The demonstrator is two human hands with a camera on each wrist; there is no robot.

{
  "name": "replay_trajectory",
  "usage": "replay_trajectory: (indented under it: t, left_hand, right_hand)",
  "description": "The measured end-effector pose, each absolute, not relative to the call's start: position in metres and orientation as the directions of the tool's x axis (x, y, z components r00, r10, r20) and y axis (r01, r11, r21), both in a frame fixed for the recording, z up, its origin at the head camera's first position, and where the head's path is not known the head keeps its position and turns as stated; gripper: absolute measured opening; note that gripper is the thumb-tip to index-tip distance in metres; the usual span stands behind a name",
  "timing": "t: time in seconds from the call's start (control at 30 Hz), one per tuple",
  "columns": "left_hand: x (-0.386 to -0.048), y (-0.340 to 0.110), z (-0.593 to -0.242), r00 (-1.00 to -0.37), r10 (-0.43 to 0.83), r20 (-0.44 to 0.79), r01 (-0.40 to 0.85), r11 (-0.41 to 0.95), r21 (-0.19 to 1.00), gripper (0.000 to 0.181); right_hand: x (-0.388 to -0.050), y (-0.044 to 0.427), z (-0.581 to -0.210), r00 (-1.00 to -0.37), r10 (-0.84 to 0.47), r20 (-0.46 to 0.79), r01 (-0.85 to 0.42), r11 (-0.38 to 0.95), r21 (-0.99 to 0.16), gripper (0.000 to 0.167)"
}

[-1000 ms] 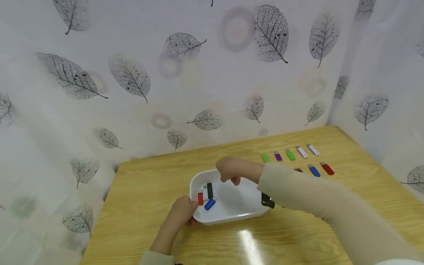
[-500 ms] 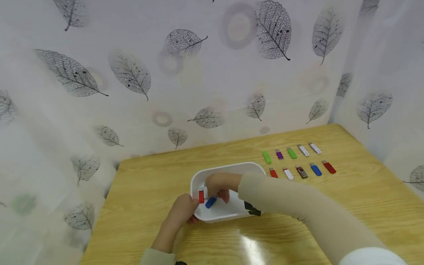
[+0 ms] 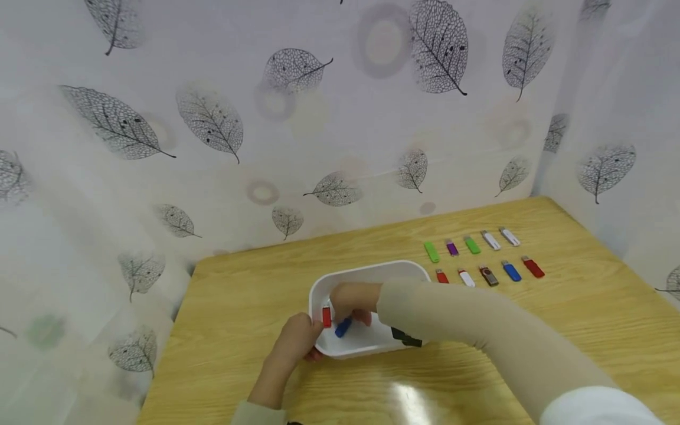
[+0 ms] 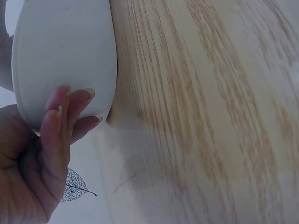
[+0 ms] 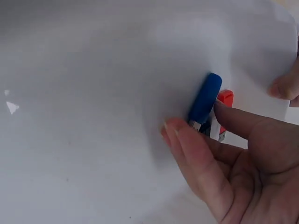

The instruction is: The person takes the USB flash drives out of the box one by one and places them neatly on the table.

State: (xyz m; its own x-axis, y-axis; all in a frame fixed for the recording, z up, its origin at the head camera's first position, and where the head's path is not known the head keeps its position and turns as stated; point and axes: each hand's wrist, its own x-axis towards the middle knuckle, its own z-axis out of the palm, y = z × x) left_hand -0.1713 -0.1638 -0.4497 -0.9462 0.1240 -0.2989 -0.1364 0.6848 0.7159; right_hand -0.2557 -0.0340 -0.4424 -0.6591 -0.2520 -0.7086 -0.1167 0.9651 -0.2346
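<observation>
A white plastic tray [image 3: 366, 352] stands on the table, with several USB flash drives at its left end. My left hand [image 3: 296, 336] grips the tray's left end, thumb at the rim and fingers against the outer wall, as the left wrist view shows. Inside the tray is my right hand [image 3: 347, 299], its thumb and forefinger pinching a black USB flash drive [image 5: 206, 127] that is mostly covered. Beside it lie a white drive [image 5: 215, 128], a red drive [image 3: 326, 317] and a blue drive [image 3: 343, 327]. The other right fingers extend over the tray floor.
Two rows of USB drives lie at the table's right, among them a green drive [image 3: 431, 251], a purple drive [image 3: 452, 247] and a dark red drive [image 3: 533, 267]. A leaf-patterned curtain [image 3: 223, 189] hangs behind the wooden table [image 3: 234, 283].
My right hand has moved left and down from above the tray's middle to the drives at its left end. The left hand keeps its hold on the tray.
</observation>
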Motion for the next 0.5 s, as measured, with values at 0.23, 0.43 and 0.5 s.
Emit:
replay_trajectory:
  t: [0.23,0.43,0.5]
  left_hand:
    - [-0.170,-0.163,-0.450,-0.951,0.115,-0.288,-0.131,0.694,0.708,0.023]
    - [-0.171,-0.163,-0.450,-0.945,0.121,-0.305,-0.137,0.699,0.702,0.023]
    - [-0.171,-0.163,-0.449,-0.942,0.119,-0.313,-0.144,0.700,0.700,0.023]
  right_hand:
    - [-0.251,-0.028,-0.434,-0.683,-0.303,-0.664,-0.184,0.952,-0.245,0.013]
    - [-0.252,-0.021,-0.427,-0.673,-0.360,-0.646,-0.308,0.931,-0.198,0.009]
    - [-0.252,-0.021,-0.428,-0.675,-0.364,-0.642,-0.328,0.927,-0.181,0.009]
